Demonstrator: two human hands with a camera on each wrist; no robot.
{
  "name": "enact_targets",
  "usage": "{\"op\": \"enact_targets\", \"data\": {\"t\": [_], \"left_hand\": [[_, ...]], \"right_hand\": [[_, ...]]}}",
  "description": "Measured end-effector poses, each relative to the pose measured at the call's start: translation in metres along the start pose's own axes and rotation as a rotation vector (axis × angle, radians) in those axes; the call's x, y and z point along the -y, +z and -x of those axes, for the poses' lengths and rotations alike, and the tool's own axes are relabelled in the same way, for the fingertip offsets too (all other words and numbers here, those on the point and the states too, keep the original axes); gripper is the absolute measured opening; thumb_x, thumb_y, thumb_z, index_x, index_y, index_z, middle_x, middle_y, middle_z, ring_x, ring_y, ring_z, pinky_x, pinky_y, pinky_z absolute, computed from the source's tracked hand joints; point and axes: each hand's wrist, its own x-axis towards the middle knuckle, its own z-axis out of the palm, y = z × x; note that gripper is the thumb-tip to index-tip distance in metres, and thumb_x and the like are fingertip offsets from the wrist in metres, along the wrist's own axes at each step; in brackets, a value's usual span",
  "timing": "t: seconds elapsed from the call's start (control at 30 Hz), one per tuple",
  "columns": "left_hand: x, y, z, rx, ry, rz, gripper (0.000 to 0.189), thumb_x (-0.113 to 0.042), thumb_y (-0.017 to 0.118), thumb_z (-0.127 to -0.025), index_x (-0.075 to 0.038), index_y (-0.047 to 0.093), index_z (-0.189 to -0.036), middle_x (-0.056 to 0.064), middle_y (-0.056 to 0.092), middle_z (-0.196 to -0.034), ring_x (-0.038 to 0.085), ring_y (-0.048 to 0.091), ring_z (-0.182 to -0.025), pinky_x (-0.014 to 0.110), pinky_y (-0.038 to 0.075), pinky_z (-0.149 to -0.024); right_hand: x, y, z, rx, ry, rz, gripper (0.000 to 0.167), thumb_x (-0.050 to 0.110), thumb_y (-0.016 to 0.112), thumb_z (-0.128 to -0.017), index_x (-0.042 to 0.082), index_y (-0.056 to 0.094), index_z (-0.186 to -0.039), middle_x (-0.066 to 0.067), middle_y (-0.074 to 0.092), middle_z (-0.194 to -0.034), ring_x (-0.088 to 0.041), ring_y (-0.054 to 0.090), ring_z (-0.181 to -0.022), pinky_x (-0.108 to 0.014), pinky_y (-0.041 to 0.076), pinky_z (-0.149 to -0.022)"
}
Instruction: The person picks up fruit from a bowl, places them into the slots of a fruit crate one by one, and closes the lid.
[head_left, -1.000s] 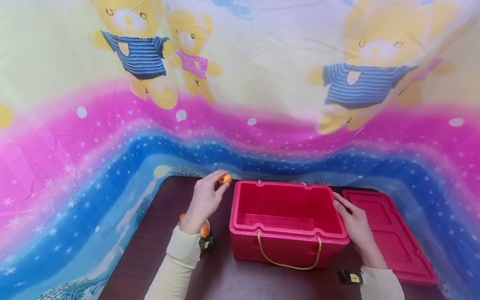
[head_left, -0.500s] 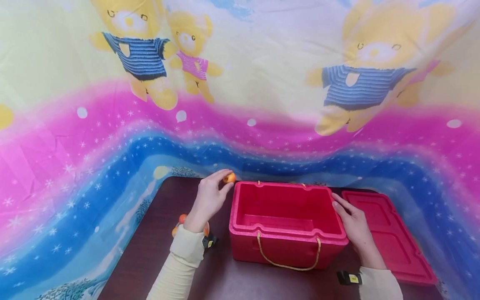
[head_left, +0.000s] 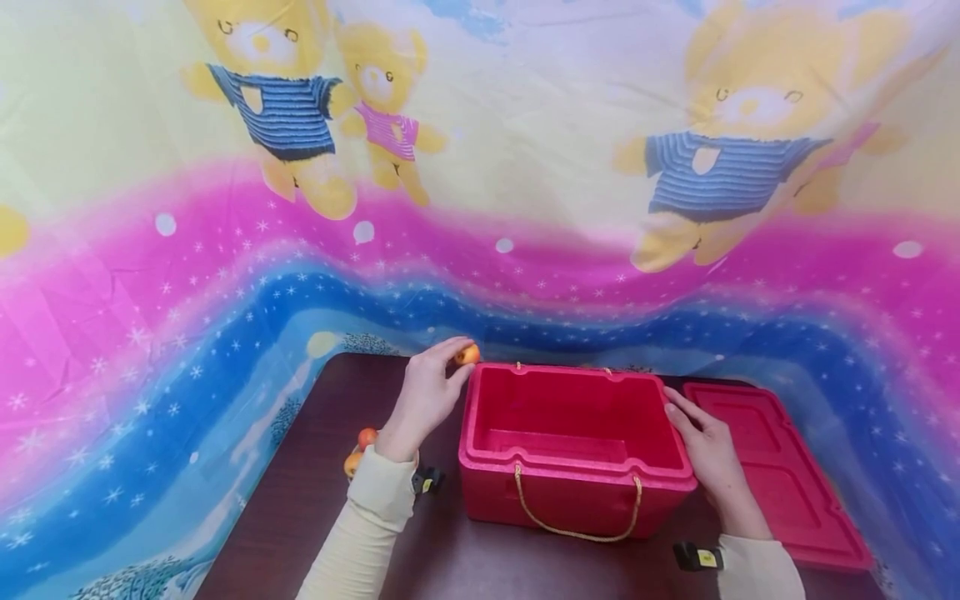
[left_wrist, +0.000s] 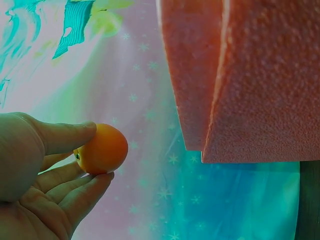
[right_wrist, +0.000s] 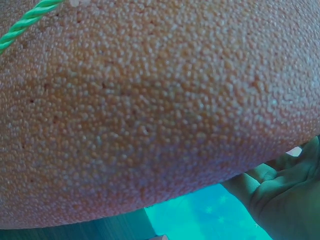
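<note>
My left hand (head_left: 429,398) pinches a small round orange fruit (head_left: 468,355) between thumb and fingertips. It is just beyond the far left corner of a red foam box (head_left: 577,500). In the left wrist view the fruit (left_wrist: 103,149) looks smooth, with a small dark spot at one end, and is apart from the box (left_wrist: 270,90). The box stands lidless, with a rope handle (head_left: 577,533) hanging at its front. My right hand (head_left: 708,454) rests against the box's right end with its fingers extended at the rim. The right wrist view is mostly filled by the box wall (right_wrist: 150,110).
A red lid (head_left: 795,483) lies on the dark table (head_left: 300,500) to the right of the box. More orange-red fruits (head_left: 367,438) sit left, partly hidden behind my left wrist. A bear-print cloth (head_left: 487,275) hangs behind the table.
My left hand has moved slightly right with the fruit, toward the box's far left corner. More of the fruits behind my wrist now show. The right hand and box are nearly still.
</note>
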Motion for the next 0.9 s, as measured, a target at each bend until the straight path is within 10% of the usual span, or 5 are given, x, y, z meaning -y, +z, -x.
{"op": "enact_targets", "data": {"t": [0.9], "left_hand": [[-0.012, 0.012, -0.004, 0.063, 0.018, 0.000, 0.042, -0.012, 0.079, -0.088, -0.009, 0.070, -0.128, 0.010, 0.068, -0.130, 0.028, 0.064, -0.122, 0.038, 0.054, -0.097]], "right_hand": [[0.000, 0.000, 0.000, -0.014, 0.002, 0.008, 0.068, 0.056, 0.051, -0.100, 0.025, 0.034, -0.159, -0.024, 0.045, -0.152, 0.009, 0.062, -0.093, -0.028, 0.060, -0.077]]}}
